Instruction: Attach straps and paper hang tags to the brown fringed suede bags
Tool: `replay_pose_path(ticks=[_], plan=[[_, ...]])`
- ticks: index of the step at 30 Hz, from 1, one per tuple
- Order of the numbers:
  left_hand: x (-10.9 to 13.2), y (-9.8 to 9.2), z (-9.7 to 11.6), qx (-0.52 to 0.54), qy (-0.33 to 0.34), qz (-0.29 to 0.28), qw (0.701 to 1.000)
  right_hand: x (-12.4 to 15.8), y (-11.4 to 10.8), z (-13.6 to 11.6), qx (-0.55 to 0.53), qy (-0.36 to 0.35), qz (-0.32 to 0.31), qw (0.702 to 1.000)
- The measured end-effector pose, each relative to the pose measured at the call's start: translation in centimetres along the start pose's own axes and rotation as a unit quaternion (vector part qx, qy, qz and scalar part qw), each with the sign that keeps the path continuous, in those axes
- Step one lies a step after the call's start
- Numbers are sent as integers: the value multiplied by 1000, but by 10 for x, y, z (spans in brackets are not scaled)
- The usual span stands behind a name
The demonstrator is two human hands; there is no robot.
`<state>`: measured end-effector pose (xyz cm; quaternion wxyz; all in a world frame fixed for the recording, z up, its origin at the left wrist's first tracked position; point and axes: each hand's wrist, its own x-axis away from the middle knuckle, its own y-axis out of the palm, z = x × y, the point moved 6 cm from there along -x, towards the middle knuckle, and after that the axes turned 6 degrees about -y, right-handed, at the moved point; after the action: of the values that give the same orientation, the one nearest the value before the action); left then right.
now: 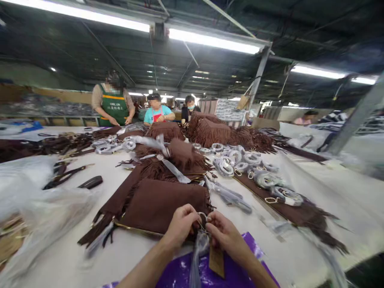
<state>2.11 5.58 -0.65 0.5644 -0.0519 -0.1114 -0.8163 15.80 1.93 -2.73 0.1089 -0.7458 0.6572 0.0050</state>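
Observation:
My left hand (183, 224) pinches a thin metal ring (203, 213) from the left. From the right, my right hand (223, 232) also grips the ring with closed fingertips. A plastic-wrapped strip (196, 256) hangs below the ring, and a brown card tag (216, 262) dangles under my right hand. Both are over shiny purple plastic (180, 272) at the table's near edge. Just beyond my hands lies a dark brown fringed bag (168, 202) with a gold-coloured zip edge. How the tag is attached is hidden by my fingers.
Plastic-wrapped coiled straps (253, 158) with metal clasps lie to the right, some on another brown bag (295, 214). Fringed bags (210, 130) are piled farther back. Clear plastic bags (57, 212) spread at the left. Several people work across the table, one in a green apron (114, 105).

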Motion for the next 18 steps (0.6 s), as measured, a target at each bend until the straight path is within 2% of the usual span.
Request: replay_pose_path(ticks=[2, 5, 8, 10, 12, 14, 16, 18], plan=[[1, 3, -1, 50, -13, -40, 998, 10, -6, -13, -53, -2, -53, 997], [2, 8, -2, 123, -29, -93, 988, 22, -11, -25, -168, 0, -90, 982], [4, 9, -4, 185, -44, -126, 974, 28, -10, -23, -274, -1, -69, 959], [4, 7, -6, 222, -58, -127, 965, 27, -8, -18, -273, -8, -47, 961], [4, 6, -8, 245, -71, -124, 959, 24, -9, -13, -213, -24, 3, 977], [4, 6, -9, 249, -73, -129, 957, 19, -14, -9, -125, -50, 89, 987], [3, 7, -9, 246, -68, -127, 958, 17, -18, -6, -69, -69, 177, 979], [2, 6, -11, 249, -61, -117, 960, 16, -16, -2, -57, -72, 230, 969]])
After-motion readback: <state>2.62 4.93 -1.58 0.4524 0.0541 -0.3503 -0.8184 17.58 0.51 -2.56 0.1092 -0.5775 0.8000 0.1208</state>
